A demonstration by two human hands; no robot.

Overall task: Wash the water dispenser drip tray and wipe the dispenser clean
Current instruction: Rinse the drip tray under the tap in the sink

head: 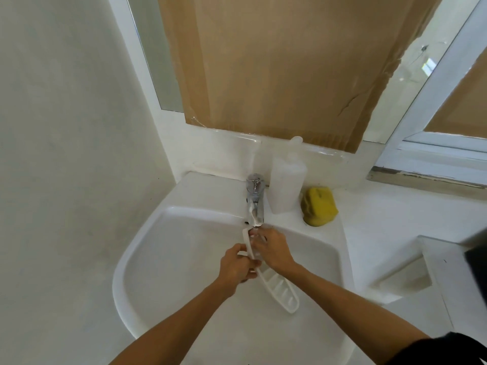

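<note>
Left hand (237, 262) grips our drip tray (276, 285) mid-length, tilted for runoff | right hand (271, 248) rubs its top end under the faucet (255, 201), over the sink (158, 233)

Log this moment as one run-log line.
step: rinsing | tray: under tap, over sink | left hand: grips tray | right hand: rubs tray | sponge: unused

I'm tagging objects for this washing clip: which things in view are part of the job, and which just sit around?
In use: drip tray, left hand, right hand, faucet, sink.

Lying about: yellow sponge, white bottle, cardboard sheet.
</note>
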